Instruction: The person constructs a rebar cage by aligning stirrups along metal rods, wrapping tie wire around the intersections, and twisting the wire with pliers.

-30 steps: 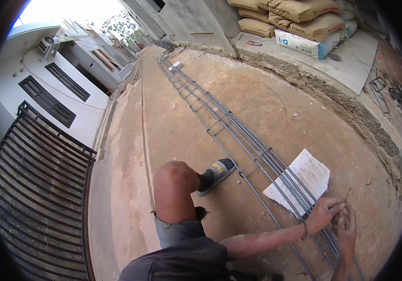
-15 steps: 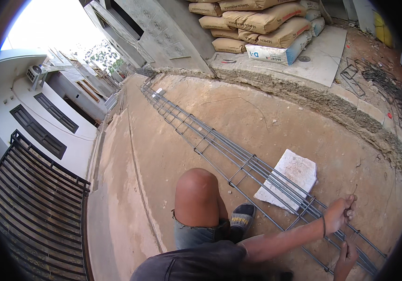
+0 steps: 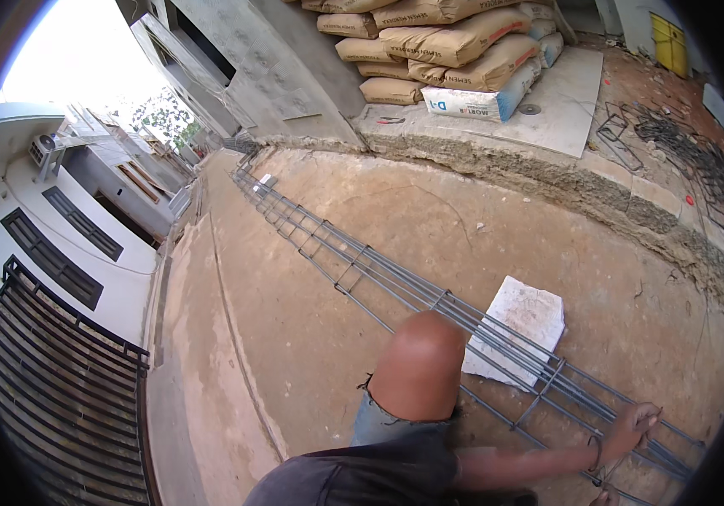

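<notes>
A long cage of grey steel bars (image 3: 353, 270) lies on the bare concrete ground, running from the far left to the lower right. A white flat block (image 3: 526, 312) sits under it. My left hand (image 3: 636, 426), a band on its wrist, reaches across from the lower middle, its fingers curled around a bar of the cage near a cross tie. Only a sliver of my right hand (image 3: 605, 497) shows at the bottom edge, just below the left hand, and its fingers are hidden. My bent knee (image 3: 417, 363) rises in front of the cage.
Stacked cement sacks (image 3: 438, 42) rest on a raised concrete ledge (image 3: 547, 181) at the back. Bent steel ties and wire (image 3: 674, 143) lie at the far right. A black barred gate (image 3: 50, 388) stands at the left, next to white buildings.
The view has swung, so the knee now sits in the middle and the shoe is out of sight. Both hands have slid toward the lower right; the right hand is nearly out of frame.
</notes>
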`<state>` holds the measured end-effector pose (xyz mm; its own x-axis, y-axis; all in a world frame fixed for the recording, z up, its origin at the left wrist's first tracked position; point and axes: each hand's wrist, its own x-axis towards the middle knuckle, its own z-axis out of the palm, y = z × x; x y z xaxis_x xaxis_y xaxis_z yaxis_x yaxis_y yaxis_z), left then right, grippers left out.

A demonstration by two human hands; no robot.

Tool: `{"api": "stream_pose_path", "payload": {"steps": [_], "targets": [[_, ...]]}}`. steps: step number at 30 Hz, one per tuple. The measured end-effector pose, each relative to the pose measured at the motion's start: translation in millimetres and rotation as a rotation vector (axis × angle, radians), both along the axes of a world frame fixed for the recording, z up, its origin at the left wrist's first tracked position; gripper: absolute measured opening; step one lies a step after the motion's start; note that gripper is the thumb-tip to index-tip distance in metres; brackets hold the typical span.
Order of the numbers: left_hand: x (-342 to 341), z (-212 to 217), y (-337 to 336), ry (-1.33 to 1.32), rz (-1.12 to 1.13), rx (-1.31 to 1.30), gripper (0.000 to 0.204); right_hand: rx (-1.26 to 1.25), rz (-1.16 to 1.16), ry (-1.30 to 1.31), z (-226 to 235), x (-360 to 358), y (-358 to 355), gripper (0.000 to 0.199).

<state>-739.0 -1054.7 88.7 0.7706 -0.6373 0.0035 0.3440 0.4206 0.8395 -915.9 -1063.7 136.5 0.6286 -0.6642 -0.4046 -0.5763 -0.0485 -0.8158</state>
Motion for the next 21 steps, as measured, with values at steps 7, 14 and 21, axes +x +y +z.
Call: {"api": "stream_pose_path", "payload": {"steps": [7,14,21], "targets": [[-10.1,-46.9,-15.7,0.348,0.151,0.098,0.028,-0.029,-0.059,-0.149,-7.5,1.7,40.4,0.038],[-27.2,-9.7,10.3,0.266,-0.2,0.097,0.017,0.068,-0.211,-0.146,-67.3,-43.4,32.5,0.04],[-82.6,-34.1,34.8,0.017,-0.306,0.102,0.014,0.048,-0.209,-0.27,-36.6,-25.0,20.6,0.03]]}}
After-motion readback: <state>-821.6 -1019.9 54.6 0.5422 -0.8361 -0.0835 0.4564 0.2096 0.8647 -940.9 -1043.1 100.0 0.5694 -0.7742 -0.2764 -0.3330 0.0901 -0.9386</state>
